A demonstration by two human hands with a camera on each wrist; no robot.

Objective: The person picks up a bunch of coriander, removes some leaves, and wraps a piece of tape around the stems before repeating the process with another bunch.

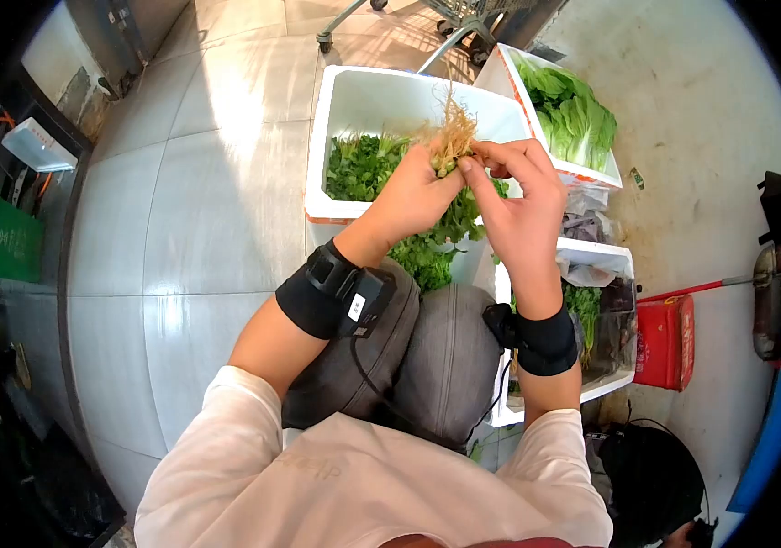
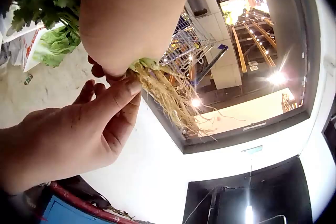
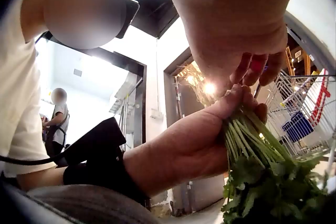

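A bunch of cilantro [image 3: 262, 145] is in my left hand [image 1: 416, 194], whose fingers grip the green stems just below the roots. Its pale, stringy roots [image 1: 456, 131] stick up past the fist, and the leaves [image 1: 427, 260] hang down over my knees. At the base of the roots, the thumb and forefinger of my right hand [image 1: 529, 190] pinch the bunch. The left wrist view shows this pinch close up, with the roots [image 2: 173, 98] spreading out beyond the fingertips. More cilantro [image 1: 358, 166] lies inside the white foam box [image 1: 325, 178] in front of me.
A second foam box with leafy lettuce [image 1: 573, 119] stands at the back right. Beside my right knee is another box [image 1: 626, 338] of greens. A red dustpan [image 1: 669, 342] leans near the wall. A shopping cart [image 1: 464, 14] stands behind the boxes. Another person [image 3: 56, 121] stands in the background.
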